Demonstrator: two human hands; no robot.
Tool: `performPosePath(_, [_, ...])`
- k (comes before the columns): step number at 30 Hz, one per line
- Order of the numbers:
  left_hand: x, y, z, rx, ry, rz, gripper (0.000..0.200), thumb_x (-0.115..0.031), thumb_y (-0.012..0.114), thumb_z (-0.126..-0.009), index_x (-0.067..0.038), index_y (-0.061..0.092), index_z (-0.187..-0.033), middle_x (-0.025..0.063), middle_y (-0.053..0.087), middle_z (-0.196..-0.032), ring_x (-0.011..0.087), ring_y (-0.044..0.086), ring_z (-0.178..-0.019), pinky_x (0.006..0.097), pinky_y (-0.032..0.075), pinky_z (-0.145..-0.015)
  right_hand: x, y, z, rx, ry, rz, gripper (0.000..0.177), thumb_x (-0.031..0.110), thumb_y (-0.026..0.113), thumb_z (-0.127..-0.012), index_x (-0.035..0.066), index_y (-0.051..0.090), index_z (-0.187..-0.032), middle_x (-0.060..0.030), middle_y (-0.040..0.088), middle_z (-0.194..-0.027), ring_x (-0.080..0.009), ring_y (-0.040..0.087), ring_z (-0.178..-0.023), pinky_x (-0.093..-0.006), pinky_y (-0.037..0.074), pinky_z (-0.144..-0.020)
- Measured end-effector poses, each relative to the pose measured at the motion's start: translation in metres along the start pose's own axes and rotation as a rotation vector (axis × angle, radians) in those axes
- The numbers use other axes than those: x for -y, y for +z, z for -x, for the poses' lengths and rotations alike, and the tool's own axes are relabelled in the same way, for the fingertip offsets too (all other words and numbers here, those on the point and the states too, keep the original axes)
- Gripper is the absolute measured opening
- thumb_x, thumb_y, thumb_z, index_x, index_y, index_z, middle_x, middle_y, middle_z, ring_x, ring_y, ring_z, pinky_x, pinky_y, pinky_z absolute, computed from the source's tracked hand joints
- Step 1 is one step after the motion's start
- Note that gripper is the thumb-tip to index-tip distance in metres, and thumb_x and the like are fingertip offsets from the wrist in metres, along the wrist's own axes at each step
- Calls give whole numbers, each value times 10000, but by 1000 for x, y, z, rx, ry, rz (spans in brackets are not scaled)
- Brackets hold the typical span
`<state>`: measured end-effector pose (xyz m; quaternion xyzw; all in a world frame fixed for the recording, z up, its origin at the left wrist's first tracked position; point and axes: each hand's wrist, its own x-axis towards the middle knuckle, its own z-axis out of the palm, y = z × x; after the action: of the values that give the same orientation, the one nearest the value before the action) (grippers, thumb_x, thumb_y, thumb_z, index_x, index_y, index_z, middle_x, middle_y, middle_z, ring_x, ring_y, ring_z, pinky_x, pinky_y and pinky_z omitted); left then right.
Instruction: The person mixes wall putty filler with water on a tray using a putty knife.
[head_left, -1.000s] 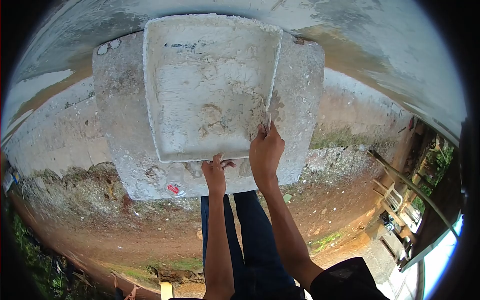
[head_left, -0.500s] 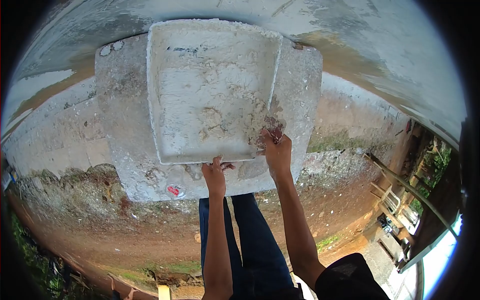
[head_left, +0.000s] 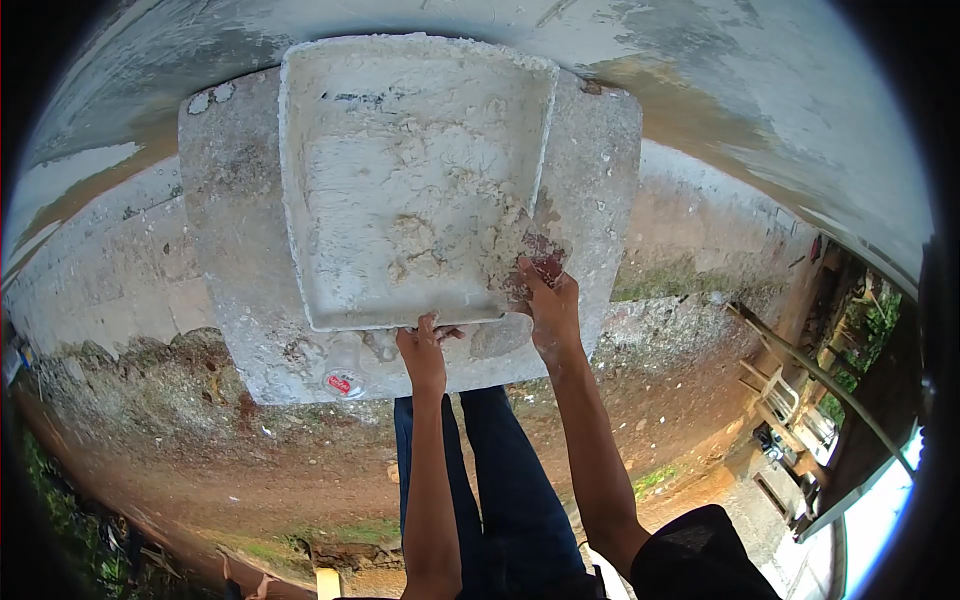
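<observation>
A shallow white tray (head_left: pixel 350 230), crusted along its rim, holds whitish paste (head_left: pixel 417 245) that lies in lumps and smears. My left hand (head_left: pixel 423 352) is closed on the tray's near rim, slightly right of the middle. At the tray's near right corner, my right hand (head_left: pixel 552 315) grips a flat scraper-like piece (head_left: pixel 543 258), dark red beside the thumb and coated with paste. Its paste-covered edge lies over the tray's right side. Part of the piece is hidden by the fingers and the paste.
Under the tray is a worn grey slab (head_left: pixel 240 220), with a clear plastic cup (head_left: pixel 344 382) bearing a red label near its front edge. A grey plastered wall (head_left: pixel 740 90) rises behind. Brown soil (head_left: pixel 300 470) lies below, and a wooden chair-like frame (head_left: pixel 780 400) stands at right.
Tray, slab and both hands appear shifted slightly left in the view. Both grips look the same, and the paste is nearly unchanged.
</observation>
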<state>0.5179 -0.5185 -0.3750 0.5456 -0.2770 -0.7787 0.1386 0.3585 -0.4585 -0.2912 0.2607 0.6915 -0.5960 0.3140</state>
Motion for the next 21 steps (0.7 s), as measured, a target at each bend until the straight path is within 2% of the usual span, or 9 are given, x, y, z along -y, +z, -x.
performPosePath(9, [3, -2, -2, -7, 3, 0, 180, -131, 497, -960, 40, 452, -925, 152, 571, -931, 258, 638, -701, 391, 553, -570, -17, 6, -3, -78, -33, -18, 257, 140, 632, -893, -52, 613, -1064, -102, 659, -929, -170, 647, -763, -302, 567, -578])
performPosePath(12, [0, 0, -1, -15, 10, -6, 185, -127, 504, -956, 39, 435, -911, 158, 565, -929, 257, 637, -694, 394, 555, -567, -19, 18, 3, -164, -46, -31, 243, 137, 634, -894, -57, 626, -1040, -95, 661, -925, -177, 643, -754, -306, 532, -599])
performPosePath(14, [1, 1, -1, -3, 14, -7, 190, -128, 509, -954, 38, 431, -905, 156, 566, -922, 257, 638, -689, 394, 554, -564, -11, 30, 12, -252, -51, 6, 192, 128, 600, -915, -61, 625, -934, -43, 634, -781, -84, 514, -707, -282, 410, -616])
performPosePath(15, [2, 1, -1, -1, 12, -6, 190, -128, 509, -954, 38, 431, -905, 156, 566, -922, 257, 638, -689, 394, 554, -564, -13, 30, 12, -255, -53, 8, 192, 128, 600, -915, -61, 625, -934, -43, 634, -781, -84, 514, -707, -282, 410, -616])
performPosePath(17, [3, -2, -2, 3, 22, -6, 199, -138, 508, -959, 42, 434, -916, 155, 565, -922, 259, 640, -691, 394, 555, -569, -18, 31, 13, -289, -198, 307, 214, 140, 580, -920, -69, 609, -890, -100, 602, -655, -148, 540, -604, -327, 405, -573])
performPosePath(18, [2, -1, -2, 0, 23, -8, 199, -138, 508, -959, 42, 434, -916, 155, 565, -922, 259, 640, -691, 394, 555, -569, -16, 34, 15, -286, -196, 307, 214, 140, 580, -920, -69, 609, -890, -100, 602, -655, -148, 540, -604, -327, 405, -573])
performPosePath(20, [-2, 1, -1, -8, -5, -14, 199, -139, 509, -959, 42, 435, -922, 153, 565, -922, 261, 640, -681, 389, 553, -569, -10, 41, 20, -277, -519, 721, 221, 138, 556, -921, -72, 597, -865, -201, 579, -620, -314, 584, -562, -393, 414, -549])
performPosePath(21, [-1, 0, -1, -8, -1, -18, 199, -139, 509, -959, 42, 435, -922, 153, 565, -922, 261, 640, -681, 389, 553, -569, -3, 42, 22, -276, -517, 716, 221, 138, 556, -921, -72, 597, -865, -201, 579, -620, -314, 584, -562, -393, 414, -549])
